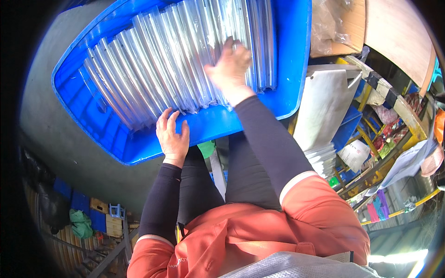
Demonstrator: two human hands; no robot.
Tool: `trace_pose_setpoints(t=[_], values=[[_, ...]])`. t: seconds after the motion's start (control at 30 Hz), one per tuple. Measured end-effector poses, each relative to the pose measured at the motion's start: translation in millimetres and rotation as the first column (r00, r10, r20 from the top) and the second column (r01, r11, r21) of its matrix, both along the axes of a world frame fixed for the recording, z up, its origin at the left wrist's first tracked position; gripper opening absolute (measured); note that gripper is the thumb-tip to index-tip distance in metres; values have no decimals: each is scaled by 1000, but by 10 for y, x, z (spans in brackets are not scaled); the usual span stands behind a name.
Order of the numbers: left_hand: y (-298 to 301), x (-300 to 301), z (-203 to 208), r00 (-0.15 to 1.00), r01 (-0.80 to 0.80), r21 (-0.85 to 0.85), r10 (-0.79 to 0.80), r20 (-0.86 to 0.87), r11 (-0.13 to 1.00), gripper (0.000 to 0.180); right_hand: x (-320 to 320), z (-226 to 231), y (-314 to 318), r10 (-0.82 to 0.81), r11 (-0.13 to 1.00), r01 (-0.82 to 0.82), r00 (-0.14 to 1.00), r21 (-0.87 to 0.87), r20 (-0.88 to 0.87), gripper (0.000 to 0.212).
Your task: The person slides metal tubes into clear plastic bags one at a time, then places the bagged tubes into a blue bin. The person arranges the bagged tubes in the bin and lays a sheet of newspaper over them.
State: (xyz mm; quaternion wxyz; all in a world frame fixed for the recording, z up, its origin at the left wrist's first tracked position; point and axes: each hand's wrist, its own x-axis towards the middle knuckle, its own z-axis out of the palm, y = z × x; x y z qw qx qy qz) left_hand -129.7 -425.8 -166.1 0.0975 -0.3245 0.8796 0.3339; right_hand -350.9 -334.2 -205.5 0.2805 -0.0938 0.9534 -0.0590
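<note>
A large blue plastic tub point(289, 55) holds a row of long, shiny items in clear plastic sleeves point(160, 60), laid side by side; what is inside the sleeves cannot be made out. Over the right part of the row is my right hand point(232, 67), thumb out to the side, its fingers slightly blurred. It rests on or just above the sleeves, with no item seen in its grasp. My left hand point(173, 135) is at the tub's near rim, fingers apart, fingertips close to the near ends of the sleeves and holding nothing.
A cardboard box point(340, 28) with crumpled clear plastic stands right of the tub. Below it are a white sheet point(322, 106) and a yellow-and-black metal frame point(394, 99). A dark grey surface point(51, 88) lies left of the tub. Crates and a green bag point(81, 224) sit at lower left.
</note>
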Motion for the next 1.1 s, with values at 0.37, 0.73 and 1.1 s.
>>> trace_pose_setpoints(t=[0.37,0.73,1.1], values=[[-315,-86,52,988,-23,3,24,-154,1000,43,28,413,295,-200,767,5,952,-642,-231,69],[-3175,-1157,-735,868,490,-331,-419,267,806,58,253,797,3390,-677,734,624,646,-267,-352,90],[-3029,-874,-598,743,624,-253,-462,485,739,66,-851,779,2674,-137,954,278,745,117,-653,82]])
